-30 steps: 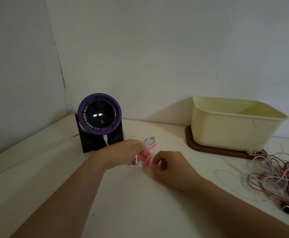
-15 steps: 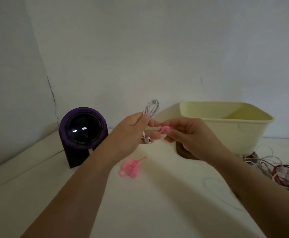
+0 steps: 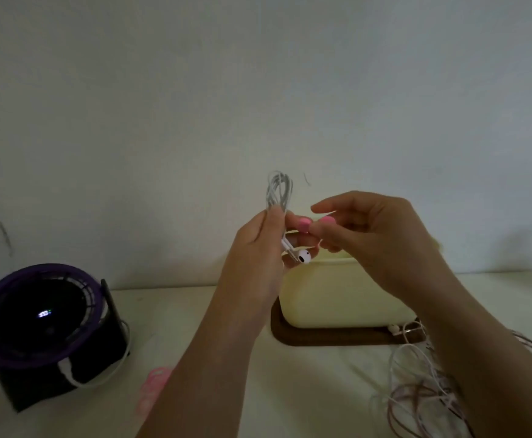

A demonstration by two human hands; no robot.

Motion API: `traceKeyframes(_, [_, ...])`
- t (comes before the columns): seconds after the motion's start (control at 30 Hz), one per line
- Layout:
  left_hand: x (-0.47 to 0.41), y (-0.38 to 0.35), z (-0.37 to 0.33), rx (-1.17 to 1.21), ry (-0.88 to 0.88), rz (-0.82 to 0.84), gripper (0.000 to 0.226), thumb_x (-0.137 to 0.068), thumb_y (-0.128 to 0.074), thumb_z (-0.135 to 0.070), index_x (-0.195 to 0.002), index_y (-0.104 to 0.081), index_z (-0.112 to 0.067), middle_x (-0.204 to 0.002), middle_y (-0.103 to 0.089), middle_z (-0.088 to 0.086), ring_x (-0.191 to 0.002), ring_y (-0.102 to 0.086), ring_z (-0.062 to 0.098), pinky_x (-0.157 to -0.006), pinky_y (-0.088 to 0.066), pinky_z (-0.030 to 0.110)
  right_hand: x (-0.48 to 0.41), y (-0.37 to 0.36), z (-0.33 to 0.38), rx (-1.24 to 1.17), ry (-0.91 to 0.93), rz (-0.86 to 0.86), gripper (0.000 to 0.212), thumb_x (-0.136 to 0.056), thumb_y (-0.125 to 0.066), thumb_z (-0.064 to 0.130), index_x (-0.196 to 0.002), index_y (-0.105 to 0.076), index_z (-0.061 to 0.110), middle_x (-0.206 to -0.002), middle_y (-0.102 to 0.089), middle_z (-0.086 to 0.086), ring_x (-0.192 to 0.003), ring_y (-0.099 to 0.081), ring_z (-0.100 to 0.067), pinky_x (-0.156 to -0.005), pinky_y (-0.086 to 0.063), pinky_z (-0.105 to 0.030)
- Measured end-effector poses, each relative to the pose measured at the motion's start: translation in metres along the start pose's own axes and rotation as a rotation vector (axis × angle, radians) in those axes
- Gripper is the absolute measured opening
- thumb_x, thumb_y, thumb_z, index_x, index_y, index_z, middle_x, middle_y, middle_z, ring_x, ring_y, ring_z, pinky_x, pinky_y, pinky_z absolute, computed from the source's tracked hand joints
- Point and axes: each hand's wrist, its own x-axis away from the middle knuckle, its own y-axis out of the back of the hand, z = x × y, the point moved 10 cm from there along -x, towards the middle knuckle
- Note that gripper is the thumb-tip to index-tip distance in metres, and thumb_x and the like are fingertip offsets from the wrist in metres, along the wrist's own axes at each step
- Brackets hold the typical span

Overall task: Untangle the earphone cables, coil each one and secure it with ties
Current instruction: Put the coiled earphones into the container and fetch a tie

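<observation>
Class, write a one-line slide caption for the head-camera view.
A coiled white earphone cable held upright in the left hand, the right hand pinching a pink tie beside it.

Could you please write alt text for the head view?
A left hand grips a coiled white earphone cable while the right hand pinches a pink tie beside it. A cream tub and tangled cables sit below.

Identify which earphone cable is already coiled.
The white cable held up in the left hand: its loops are gathered in one bundle, while the other cables lie in a loose tangle on the table.
</observation>
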Motion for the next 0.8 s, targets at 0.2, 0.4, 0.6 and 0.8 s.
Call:
traceKeyframes(0.2, [-0.008,0.021,0.035,-0.137,0.179,0.052,0.034,-0.1,-0.035,-0.028,-0.081,-0.058,-0.011,-0.089,-0.069,-0.001,-0.073,-0.066,0.01,-0.06,-0.052,0.025,-0.005,0.032,-0.004,-0.008,-0.052,-0.002,0.005,-0.076,-0.073,0.014,-0.08,-0.071,0.016,-0.068,-0.073,-0.001,-0.058,-0.067,-0.008,-0.06,-0.053,-0.014])
traceKeyframes(0.4, [0.0,0.013,0.041,-0.624,0.127,0.313,0.038,-0.101,-0.033,-0.03,-0.072,-0.053,-0.016,-0.053,-0.051,-0.009,-0.058,-0.058,0.006,-0.065,-0.046,0.027,0.007,0.006,0.003,0.223,-0.033,0.222,0.005,-0.075,-0.074,0.022,-0.077,-0.072,0.026,-0.071,-0.073,0.007,-0.067,-0.069,-0.011,-0.068,-0.057,-0.023])
traceKeyframes(0.6, [0.019,-0.015,0.059,-0.585,0.253,0.557,0.045,-0.098,-0.036,-0.027,-0.059,-0.059,-0.027,-0.046,-0.049,-0.01,-0.061,-0.051,0.015,-0.066,-0.048,0.034,0.013,-0.032,0.004,0.347,0.081,0.293,0.016,-0.079,-0.072,0.022,-0.077,-0.067,0.038,-0.075,-0.068,0.018,-0.077,-0.063,0.004,-0.073,-0.047,-0.009])
traceKeyframes(0.8, [0.022,-0.008,0.058,-0.6,0.307,0.515,0.05,-0.099,-0.036,-0.027,-0.055,-0.06,-0.033,-0.048,-0.051,-0.012,-0.063,-0.051,0.014,-0.091,-0.05,0.05,0.011,-0.045,-0.022,0.219,0.035,0.264,0.023,-0.085,-0.067,0.016,-0.08,-0.063,0.038,-0.07,-0.066,0.014,-0.061,-0.061,-0.001,-0.069,-0.05,-0.021])
